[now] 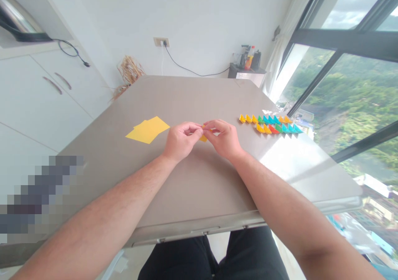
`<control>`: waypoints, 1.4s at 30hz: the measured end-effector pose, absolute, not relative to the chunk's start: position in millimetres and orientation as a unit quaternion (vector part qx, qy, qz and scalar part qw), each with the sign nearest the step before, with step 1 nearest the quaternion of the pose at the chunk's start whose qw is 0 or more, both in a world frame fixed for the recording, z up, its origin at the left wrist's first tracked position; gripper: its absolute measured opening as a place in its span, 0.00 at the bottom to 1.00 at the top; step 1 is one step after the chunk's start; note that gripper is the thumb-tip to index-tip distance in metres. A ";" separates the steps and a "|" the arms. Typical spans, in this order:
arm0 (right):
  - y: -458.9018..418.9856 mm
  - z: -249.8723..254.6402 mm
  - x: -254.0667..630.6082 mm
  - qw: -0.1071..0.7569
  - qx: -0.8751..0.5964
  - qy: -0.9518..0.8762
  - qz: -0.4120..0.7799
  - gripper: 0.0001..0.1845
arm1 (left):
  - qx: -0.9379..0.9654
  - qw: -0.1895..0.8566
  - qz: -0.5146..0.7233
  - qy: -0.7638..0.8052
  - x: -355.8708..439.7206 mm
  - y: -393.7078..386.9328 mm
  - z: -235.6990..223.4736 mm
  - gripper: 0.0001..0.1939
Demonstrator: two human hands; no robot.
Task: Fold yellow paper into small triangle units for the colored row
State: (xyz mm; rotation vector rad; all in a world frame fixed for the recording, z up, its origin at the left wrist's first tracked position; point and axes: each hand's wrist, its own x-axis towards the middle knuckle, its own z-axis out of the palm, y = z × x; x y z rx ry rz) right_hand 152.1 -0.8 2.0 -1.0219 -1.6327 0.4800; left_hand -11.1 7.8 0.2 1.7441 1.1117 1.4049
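Observation:
Between my two hands, over the middle of the table, is a small folded piece of yellow paper (203, 138), mostly hidden by fingers. My left hand (183, 139) pinches its left side with thumb and forefinger. My right hand (224, 137) pinches it from the right, so that the fingertips of both hands nearly meet. Left of my hands lie several flat yellow paper sheets (147, 130), overlapping one another. To the right stand two rows of small folded paper boats (269, 124) in yellow, orange, green, red and blue.
The grey-brown table (192, 97) has its near edge at my lap. Large windows (351, 81) run along the right. Behind the table, a small cabinet (247, 75) carries bottles. A metal kettle (23, 19) rests on a counter at upper left. Dried stalks (130, 71) stand by the far left corner.

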 end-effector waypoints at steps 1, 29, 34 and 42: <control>-0.8 1.9 152.3 0.547 -0.429 -0.692 0.197 0.03 | 0.661 0.318 0.532 0.423 -11.1 7.9 -0.1 0.07; 1.8 9.6 160.3 0.571 -0.435 -0.587 0.376 0.08 | 0.686 0.259 0.562 0.382 -15.7 1.0 11.3 0.07; 0.9 10.3 159.5 0.562 -0.431 -0.592 0.385 0.09 | 0.684 0.276 0.554 0.385 -16.0 3.1 7.9 0.08; -0.4 12.2 159.4 0.539 -0.431 -0.604 0.398 0.06 | 0.685 0.284 0.542 0.396 -16.1 3.2 7.4 0.06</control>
